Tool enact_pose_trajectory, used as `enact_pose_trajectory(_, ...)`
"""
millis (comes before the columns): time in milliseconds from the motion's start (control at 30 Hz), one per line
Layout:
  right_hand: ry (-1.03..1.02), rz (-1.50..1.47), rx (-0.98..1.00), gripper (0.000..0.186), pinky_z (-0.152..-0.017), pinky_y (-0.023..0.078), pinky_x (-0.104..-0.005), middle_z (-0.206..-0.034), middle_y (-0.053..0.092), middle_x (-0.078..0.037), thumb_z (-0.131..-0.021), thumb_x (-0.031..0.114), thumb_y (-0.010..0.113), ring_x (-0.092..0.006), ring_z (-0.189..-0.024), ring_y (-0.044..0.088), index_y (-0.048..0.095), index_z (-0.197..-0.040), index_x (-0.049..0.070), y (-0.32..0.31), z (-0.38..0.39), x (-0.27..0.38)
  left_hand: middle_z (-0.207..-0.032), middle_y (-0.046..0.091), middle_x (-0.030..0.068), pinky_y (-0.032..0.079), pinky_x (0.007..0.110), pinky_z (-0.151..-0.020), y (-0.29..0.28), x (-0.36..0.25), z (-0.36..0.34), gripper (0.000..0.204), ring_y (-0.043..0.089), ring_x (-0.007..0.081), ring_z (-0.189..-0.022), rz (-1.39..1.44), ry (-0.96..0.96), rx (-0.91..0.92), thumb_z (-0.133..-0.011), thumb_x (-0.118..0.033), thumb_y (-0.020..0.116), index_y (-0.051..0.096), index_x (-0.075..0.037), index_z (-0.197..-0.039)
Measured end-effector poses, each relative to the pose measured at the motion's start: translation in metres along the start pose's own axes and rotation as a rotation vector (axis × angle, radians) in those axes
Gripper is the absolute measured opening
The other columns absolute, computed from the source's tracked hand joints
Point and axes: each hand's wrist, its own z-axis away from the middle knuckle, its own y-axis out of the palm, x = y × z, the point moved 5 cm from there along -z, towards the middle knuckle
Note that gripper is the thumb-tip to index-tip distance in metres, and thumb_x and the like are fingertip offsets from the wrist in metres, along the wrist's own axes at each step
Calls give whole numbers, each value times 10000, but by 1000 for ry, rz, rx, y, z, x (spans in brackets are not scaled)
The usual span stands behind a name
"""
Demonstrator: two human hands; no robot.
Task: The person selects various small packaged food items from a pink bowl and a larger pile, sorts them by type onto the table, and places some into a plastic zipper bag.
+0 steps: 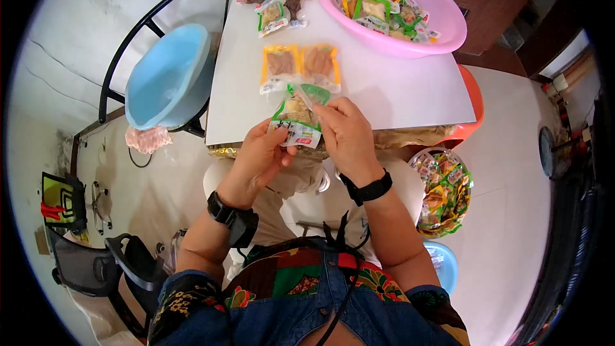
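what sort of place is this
Perhaps a room in a home or small workshop, though that isn't certain: there is a white table, a pink basin of food packets on it, and a black mesh chair.

a head-worn fisheye looks steeply down, fairly near, over the left hand (259,157), right hand (349,138) and white table (403,93).

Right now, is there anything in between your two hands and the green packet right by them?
Nothing that I can see: the left hand and right hand are both on the green packet. The yellow packets lie past its far end, on the table, so they aren't in between.
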Motion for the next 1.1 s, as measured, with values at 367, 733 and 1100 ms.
enact_pose_trajectory(367,26,56,-73,114,-651,476,-379,-816,553,-90,-813,64,609,-283,-777,576,639,-922,59,-2,1,-2,-861,628,72,434,233,-450,-41,12,37,238,569,102,-600,8,37,-205,-945,-83,461,506,-20,-1170)
enact_pose_trajectory(733,11,10,-15,133,-652,470,-383,-822,548,-89,-809,83,618,-284,-793,570,650,-938,84,2,0,2,-850,605,46,398,209,-450,0,20,27,218,519,74,-581,2,-16,-94,-954,-92,456,515,-34,-1156)
enact_pose_trajectory(1100,29,-50,-66,168,-679,476,-378,-847,569,-88,-808,72,625,-282,-826,579,665,-968,99,-3,2,-3,-762,537,-1,309,180,-411,13,5,-53,104,460,52,-549,-155,62,-123,-924,-104,496,539,-70,-1013)
